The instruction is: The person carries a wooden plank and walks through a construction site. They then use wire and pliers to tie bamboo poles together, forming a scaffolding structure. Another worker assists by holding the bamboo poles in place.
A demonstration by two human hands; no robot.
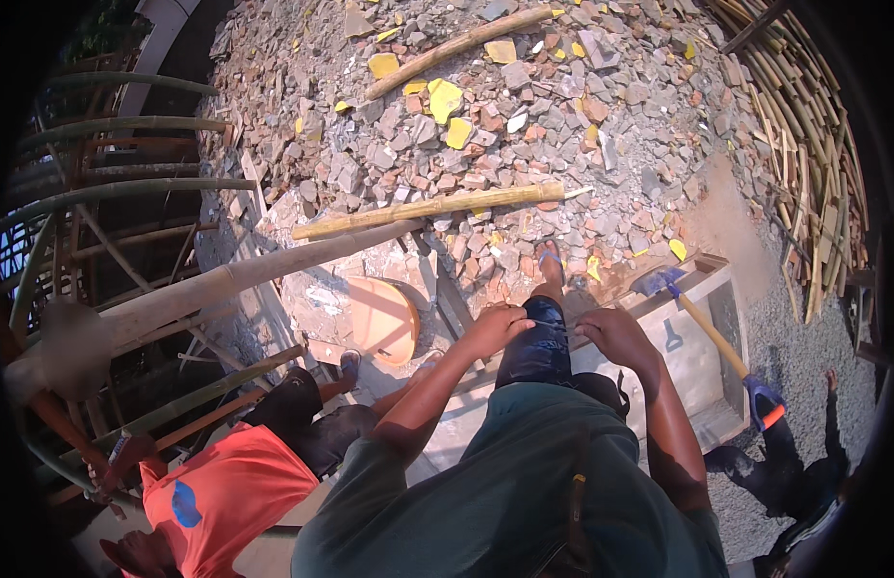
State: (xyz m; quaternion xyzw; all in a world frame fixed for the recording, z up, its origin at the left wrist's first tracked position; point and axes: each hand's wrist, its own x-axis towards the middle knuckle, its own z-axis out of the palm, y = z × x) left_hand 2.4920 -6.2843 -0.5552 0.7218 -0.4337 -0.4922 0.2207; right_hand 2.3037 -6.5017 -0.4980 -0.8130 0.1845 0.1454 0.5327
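My left hand [505, 330] is closed at the knee of my dark trousers [535, 352], its fingers pressed against the cloth. Just right of the same leg, my right hand [615, 335] has its fingers curled together; what they hold, if anything, is hidden. Below that leg my sandalled foot [550, 265] rests at the edge of the rubble. Right of my right hand, a shovel [712, 332] with a wooden shaft and a dark blue grip leans across a grey concrete trough [724, 313], its blade at the trough's far end.
Broken brick rubble [524, 125] with yellow pieces spreads ahead. A bamboo pole [437, 210] lies across it; a thicker pole [225, 284] comes in from the left. An orange basin [382, 321] sits left. A person in a red shirt [225, 482] is at lower left. Bamboo [813, 125] is stacked right.
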